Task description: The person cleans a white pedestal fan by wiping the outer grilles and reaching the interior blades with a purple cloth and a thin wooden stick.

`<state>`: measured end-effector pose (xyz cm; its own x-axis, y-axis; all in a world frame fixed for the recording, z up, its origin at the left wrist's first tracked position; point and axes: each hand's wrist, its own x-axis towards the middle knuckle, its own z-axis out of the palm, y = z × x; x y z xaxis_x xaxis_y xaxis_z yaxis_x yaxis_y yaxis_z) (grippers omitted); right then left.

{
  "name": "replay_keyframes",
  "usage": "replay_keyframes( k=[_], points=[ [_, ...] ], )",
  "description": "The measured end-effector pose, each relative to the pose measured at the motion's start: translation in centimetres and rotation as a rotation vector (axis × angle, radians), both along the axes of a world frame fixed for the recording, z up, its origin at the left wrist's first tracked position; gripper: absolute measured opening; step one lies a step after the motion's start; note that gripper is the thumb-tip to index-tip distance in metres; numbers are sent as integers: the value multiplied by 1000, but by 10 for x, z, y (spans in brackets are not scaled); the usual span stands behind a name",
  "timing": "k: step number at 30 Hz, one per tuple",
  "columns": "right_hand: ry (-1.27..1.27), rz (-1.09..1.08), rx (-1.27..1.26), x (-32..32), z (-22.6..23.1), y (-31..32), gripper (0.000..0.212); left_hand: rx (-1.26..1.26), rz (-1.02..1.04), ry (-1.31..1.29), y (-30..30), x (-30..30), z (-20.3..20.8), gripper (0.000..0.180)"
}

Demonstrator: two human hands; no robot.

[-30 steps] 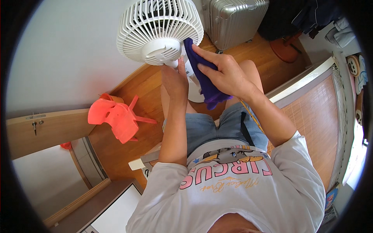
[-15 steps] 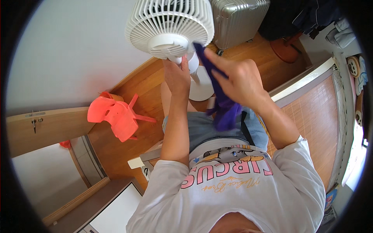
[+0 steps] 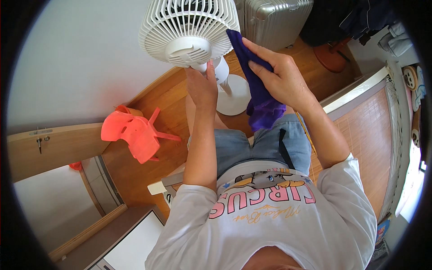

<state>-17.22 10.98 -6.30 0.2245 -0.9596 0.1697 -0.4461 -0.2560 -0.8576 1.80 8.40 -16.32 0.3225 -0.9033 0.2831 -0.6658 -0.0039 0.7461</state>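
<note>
A white pedestal fan (image 3: 189,47) stands in front of me, its slatted cage tilted and its round base on the floor. Just below the fan head, my left hand (image 3: 202,85) is closed around the neck; its fingers are partly hidden behind it. My right hand (image 3: 279,76) pinches a purple cloth (image 3: 258,85) between thumb and fingers. The cloth's upper tip reaches the right rim of the fan cage, and its crumpled lower end hangs over my lap.
A small coral-red child's chair (image 3: 135,132) stands on the wooden floor to the left, near a door (image 3: 63,144). Beyond the fan is a silver suitcase (image 3: 274,22). On the right lies a bed with a woven mat (image 3: 360,135).
The fan head has shifted slightly left in my left hand. My right hand has moved a little up and right, and the cloth has swung upward with it.
</note>
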Motion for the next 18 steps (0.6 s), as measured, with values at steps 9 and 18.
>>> replay_keyframes(
  k=[9,18],
  points=[
    [18,-10,-77,24,-16,3,49,-49,13,-78,-1,-10,1,47],
    [-370,9,266,5,-2,15,45,-122,-31,-97,5,-9,-5,47]
  ],
)
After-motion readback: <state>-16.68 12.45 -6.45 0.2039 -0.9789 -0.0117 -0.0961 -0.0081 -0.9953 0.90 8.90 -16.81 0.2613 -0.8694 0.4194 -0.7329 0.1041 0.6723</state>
